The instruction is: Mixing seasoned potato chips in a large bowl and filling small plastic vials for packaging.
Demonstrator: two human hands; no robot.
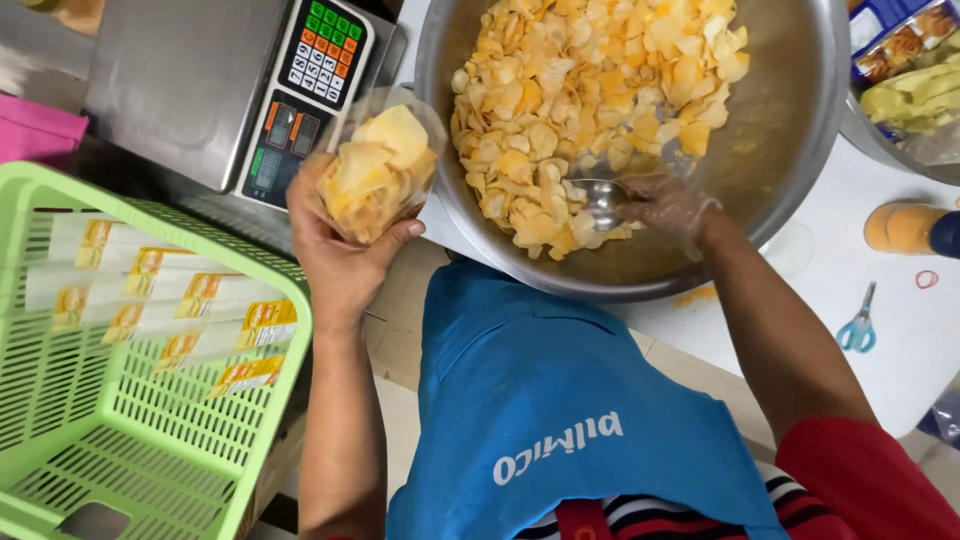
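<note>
My left hand (335, 250) holds up a clear plastic bag (378, 170) partly filled with yellow-orange chips, in front of the weighing scale (230, 85). My right hand (672, 207), in a thin clear glove, grips a metal scoop (598, 197) whose bowl is pushed into the chips. These chips (590, 90) fill a large round steel bowl (790, 130) in front of me. A blue apron (540, 400) covers my front below the bowl.
A green plastic basket (90, 440) at the left holds a few flat labelled packets (180, 310). Blue-handled scissors (858, 325) and a red rubber band (927, 279) lie on the white table (890, 370) at the right. Another container with yellowish food (915, 95) sits at the far right.
</note>
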